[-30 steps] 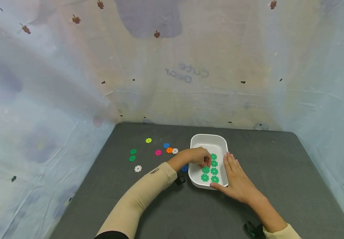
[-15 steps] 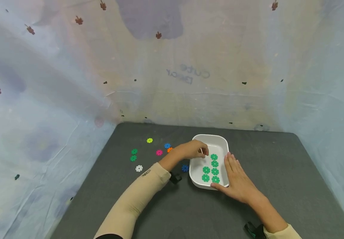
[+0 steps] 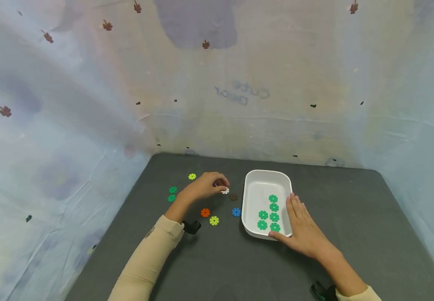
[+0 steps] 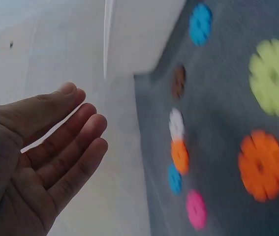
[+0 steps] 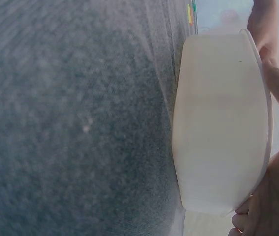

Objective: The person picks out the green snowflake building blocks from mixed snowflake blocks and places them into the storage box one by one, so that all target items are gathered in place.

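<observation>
My left hand [image 3: 204, 186] hovers over the table left of the white tray [image 3: 254, 196], its fingers loosely bent. In the left wrist view there is nothing between thumb and fingers. Close to its fingertips lie a white flower-shaped disc [image 3: 225, 191] and a brown one [image 3: 233, 197]. My right hand [image 3: 305, 232] rests along the tray's right side, fingers straight and thumb at the near rim. Inside the tray, several green flower discs [image 3: 263, 215] lie flat in two columns, towards the near right.
Left of the tray lie a blue disc [image 3: 236, 212], a red-orange disc [image 3: 205, 212] and a yellow disc [image 3: 214, 220]. Farther left are two green discs [image 3: 172, 194], with another yellow disc [image 3: 192, 176] behind. Pink, orange and blue discs [image 4: 175, 178] show in the left wrist view.
My left hand has moved out of the tray to the left, over the loose discs. The green discs lie as before, and my right hand has stayed at the tray's side.
</observation>
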Demonstrator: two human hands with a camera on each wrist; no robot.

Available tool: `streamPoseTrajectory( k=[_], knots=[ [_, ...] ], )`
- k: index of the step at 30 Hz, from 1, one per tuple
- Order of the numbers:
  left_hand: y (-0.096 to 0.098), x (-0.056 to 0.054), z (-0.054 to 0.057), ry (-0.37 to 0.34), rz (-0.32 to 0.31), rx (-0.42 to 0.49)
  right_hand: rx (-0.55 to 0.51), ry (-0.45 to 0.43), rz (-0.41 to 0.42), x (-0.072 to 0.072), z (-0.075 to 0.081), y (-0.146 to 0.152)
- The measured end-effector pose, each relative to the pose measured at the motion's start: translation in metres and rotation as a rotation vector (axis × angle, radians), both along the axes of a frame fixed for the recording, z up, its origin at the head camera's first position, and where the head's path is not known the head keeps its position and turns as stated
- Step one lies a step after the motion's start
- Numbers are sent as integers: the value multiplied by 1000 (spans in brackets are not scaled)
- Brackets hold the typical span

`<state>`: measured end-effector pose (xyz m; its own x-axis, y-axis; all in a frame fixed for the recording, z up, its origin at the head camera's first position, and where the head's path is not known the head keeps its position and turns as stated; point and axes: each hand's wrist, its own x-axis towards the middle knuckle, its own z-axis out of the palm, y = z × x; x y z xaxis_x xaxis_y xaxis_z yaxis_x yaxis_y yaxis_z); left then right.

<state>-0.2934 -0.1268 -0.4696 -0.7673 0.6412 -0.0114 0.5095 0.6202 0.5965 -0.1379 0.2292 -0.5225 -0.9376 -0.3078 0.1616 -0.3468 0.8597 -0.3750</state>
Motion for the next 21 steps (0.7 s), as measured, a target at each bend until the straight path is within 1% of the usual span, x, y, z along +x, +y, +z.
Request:
streamPoseTrajectory(
  k=[3, 11, 17, 21],
  knots=[
    [-21, 1, -3, -11, 47, 0, -5, -9, -3, 0, -2, 1],
    [-78, 7, -19, -30, 161, -13, -7, -6, -5, 1, -3, -1],
    [-122, 9, -27, -25, 222, -48, -6, -25, -11, 1, -2, 0],
    [-146, 9, -34, -19, 258, -80, -2, -14, -5, 2, -2, -1]
  ],
)
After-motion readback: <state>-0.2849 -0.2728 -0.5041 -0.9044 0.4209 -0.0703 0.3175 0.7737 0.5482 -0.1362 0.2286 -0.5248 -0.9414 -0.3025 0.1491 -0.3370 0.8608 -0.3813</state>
